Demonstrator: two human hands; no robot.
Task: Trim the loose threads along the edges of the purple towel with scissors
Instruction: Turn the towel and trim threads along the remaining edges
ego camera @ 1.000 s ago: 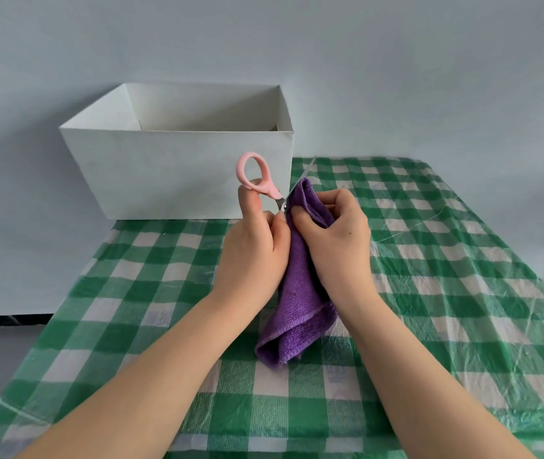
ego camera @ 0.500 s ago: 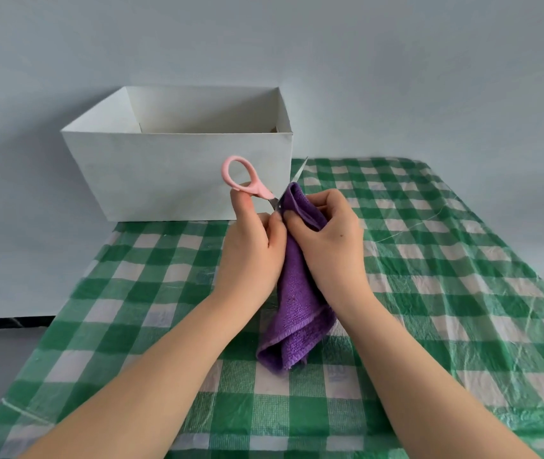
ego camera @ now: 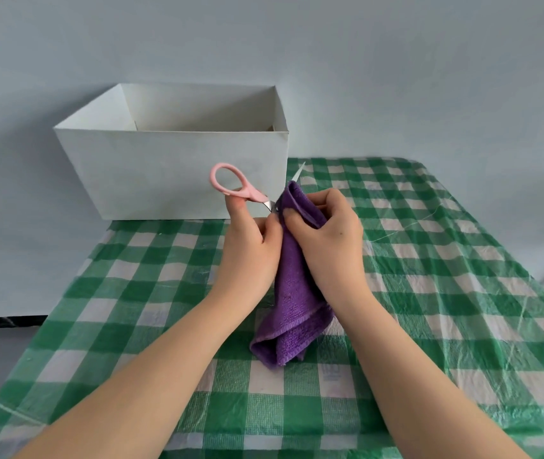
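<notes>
While the left hand (ego camera: 247, 256) grips the scissors (ego camera: 247, 193) and the right hand (ego camera: 328, 240) pinches the towel (ego camera: 294, 293), the blades, seemingly parted, sit against its fold. Closing there could nick cloth or a fingertip.

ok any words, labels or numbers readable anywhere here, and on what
None can be read.
box: plain white, no print.
scissors: no mark visible.
towel: no tag visible.
tablecloth: a faint smudge near the towel's lower end, too blurred to read.

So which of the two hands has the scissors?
The left hand, with its thumb against the pink scissors. The right hand only grips the folded top of the purple towel.
</notes>
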